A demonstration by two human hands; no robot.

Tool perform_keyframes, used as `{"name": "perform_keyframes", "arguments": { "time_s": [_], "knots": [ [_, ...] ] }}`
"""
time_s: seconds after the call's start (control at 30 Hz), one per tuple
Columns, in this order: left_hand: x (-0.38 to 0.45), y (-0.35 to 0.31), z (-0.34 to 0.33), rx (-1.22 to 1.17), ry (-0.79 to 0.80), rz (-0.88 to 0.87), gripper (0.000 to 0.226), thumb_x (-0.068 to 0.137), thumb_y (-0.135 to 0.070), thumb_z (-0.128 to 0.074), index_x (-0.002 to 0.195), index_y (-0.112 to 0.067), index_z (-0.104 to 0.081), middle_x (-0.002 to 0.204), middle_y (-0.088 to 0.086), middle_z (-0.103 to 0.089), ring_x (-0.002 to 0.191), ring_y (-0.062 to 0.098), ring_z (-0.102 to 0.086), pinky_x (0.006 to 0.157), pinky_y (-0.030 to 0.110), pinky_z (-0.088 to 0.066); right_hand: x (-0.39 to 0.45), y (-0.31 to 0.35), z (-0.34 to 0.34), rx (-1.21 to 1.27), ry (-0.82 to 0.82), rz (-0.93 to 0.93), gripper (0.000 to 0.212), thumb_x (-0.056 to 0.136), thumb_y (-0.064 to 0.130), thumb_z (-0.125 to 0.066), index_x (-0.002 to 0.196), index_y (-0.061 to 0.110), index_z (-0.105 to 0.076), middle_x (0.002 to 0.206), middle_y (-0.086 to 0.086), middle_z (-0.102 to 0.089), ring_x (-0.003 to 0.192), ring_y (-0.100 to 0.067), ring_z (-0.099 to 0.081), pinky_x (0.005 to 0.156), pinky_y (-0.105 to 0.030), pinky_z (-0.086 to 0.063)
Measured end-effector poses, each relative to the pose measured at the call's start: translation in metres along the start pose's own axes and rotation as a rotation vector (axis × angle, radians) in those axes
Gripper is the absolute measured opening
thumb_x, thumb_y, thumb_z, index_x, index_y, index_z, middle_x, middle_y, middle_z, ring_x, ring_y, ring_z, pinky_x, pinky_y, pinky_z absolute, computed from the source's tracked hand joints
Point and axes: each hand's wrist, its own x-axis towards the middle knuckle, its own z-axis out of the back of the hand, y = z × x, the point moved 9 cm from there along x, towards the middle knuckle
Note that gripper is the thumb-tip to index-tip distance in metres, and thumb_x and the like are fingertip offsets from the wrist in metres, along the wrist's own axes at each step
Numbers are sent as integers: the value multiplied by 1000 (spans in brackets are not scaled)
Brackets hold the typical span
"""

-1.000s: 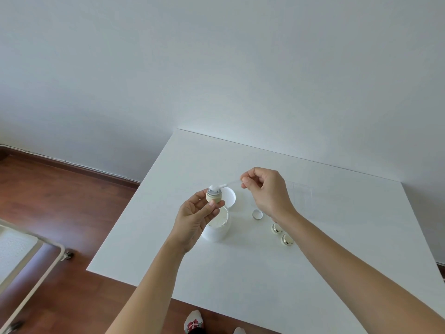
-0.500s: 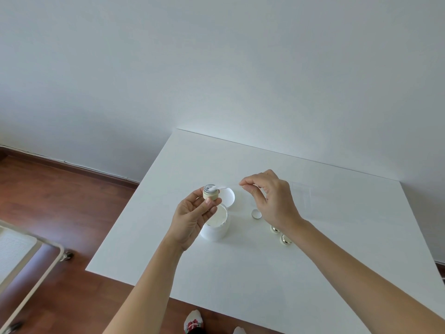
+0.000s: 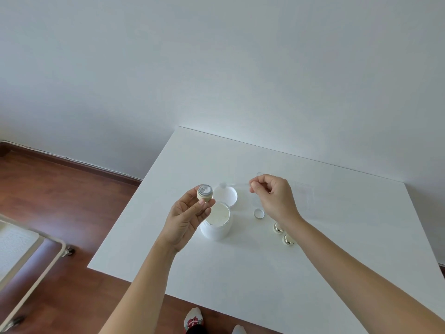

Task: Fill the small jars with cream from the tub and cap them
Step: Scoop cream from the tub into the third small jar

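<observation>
Spatula has lifted away from the jar.
Left hand (image 3: 186,213) pinches the open jar (image 3: 205,192) above the tub (image 3: 216,221); right hand (image 3: 273,197) pinches a blurred, near-invisible clear spatula (image 3: 234,184); its wrist partly hides capped jars (image 3: 283,233).

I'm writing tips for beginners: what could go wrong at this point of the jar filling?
The thin clear spatula, pinched by the right hand, hangs past the tub lid: cream could drip onto the table. The left hand holds the small jar only at the fingertips, above the open tub: it could slip in.
</observation>
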Motion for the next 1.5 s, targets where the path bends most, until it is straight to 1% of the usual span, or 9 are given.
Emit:
{"name": "perform_keyframes", "arguments": {
  "time_s": [0.13, 0.3, 0.53, 0.7, 0.8, 1.0, 1.13, 1.37, 1.5],
  "knots": [
    [-4, 0, 9, 15, 19, 14, 40, 92, -10, -62, 131, -11, -60, 118, 3, -65, 94, 17, -69, 85, 26, -55, 3, -11, -36, -299, 73, 40, 18, 92, 11, -52, 82, 8, -66, 72, 1, -65, 63, -9, -54, 53, -9, -35],
    [-10, 0, 17, -16, 20, 44, 35, 93, -12, -58, 128, -16, -61, 119, 8, -64, 88, 18, -68, 85, 28, -56, 3, -20, -101, -788, 290, 220, 19, 86, -7, -43, 87, 3, -59, 76, -13, -60, 81, -24, -43, 60, -35, -41],
    [-13, -1, 33, -25, -33, 35, 26, 94, -7, -55, 118, -15, -62, 111, 14, -64, 87, 20, -70, 83, 29, -58, 5, -23, -141, -1019, 460, 321, 29, 78, -9, -41, 94, 5, -61, 86, -12, -66, 79, -22, -36, 60, -31, -30],
    [-11, 0, 34, 1, -38, 28, 32, 88, 3, -59, 113, -14, -69, 97, 5, -69, 83, 16, -69, 81, 27, -58, 10, -31, -137, -889, 487, 209, 21, 81, -7, -48, 93, 3, -62, 87, -16, -65, 92, -28, -51, 61, -34, -41],
    [-7, 0, 30, 15, -37, 24, 30, 87, 2, -61, 107, -16, -73, 92, 1, -67, 78, 13, -66, 79, 25, -58, 14, -33, -125, -775, 465, 117, 19, 84, -6, -47, 91, 1, -63, 90, -17, -67, 94, -31, -56, 71, -41, -53],
    [-1, 3, 25, -46, -30, 31, 37, 81, -14, -73, 116, -15, -61, 111, 11, -64, 85, 20, -69, 83, 30, -58, 24, -43, -85, -474, 354, -106, 23, 89, 3, -45, 83, 5, -67, 86, -4, -66, 77, -20, -58, 61, -22, -41],
    [1, 6, 22, -45, -28, 46, 37, 79, -13, -75, 114, -15, -65, 108, 10, -69, 91, 22, -71, 85, 31, -58, 26, -57, -55, -289, 272, -293, 19, 90, 10, -53, 80, 3, -68, 72, 1, -63, 59, -12, -51, 48, -20, -36],
    [5, 12, 19, -4, -53, 45, 30, 85, -1, -66, 113, -11, -67, 95, 4, -70, 82, 16, -70, 79, 27, -58, 26, -49, -22, -46, 235, -386, 17, 91, 11, -56, 79, 14, -68, 75, 3, -66, 76, -6, -56, 76, -24, -40],
    [8, 16, 16, -7, -76, 48, 27, 88, -6, -64, 115, -11, -64, 100, 6, -69, 83, 17, -70, 80, 28, -58, 26, -28, -6, 25, 208, -359, 16, 91, 12, -58, 81, 14, -69, 73, 3, -66, 59, 2, -51, 65, -18, -38]
  ]
}}
